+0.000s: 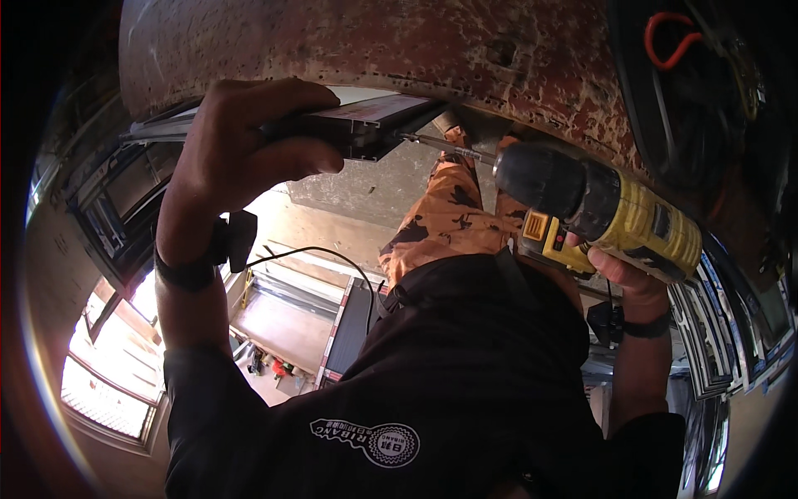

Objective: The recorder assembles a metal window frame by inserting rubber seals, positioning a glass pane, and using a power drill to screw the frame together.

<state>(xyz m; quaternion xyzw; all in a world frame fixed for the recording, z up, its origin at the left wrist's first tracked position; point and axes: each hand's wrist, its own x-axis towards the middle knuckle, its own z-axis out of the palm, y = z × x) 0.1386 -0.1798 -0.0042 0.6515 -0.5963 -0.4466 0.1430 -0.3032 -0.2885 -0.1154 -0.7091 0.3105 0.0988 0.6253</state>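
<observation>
A dark metal window-frame profile [366,133] with a hollow, channelled end lies across the near edge of the worn brown workbench. My left hand [229,145] is closed round it, fingers over the top and thumb along the near side. In my right hand [628,274] is a yellow and black cordless drill [619,200], held by its handle and pointing left. Its long thin bit [461,151] reaches toward the profile's end; whether the tip touches it I cannot tell. The handle hides part of my right fingers.
The scarred workbench top [374,41] spans the far side. On its right lie a red loop handle [669,40] and dark items. Metal frames [723,324] stand stacked at the right, more frames [108,216] at the left. A cable [332,252] runs from my left wrist strap.
</observation>
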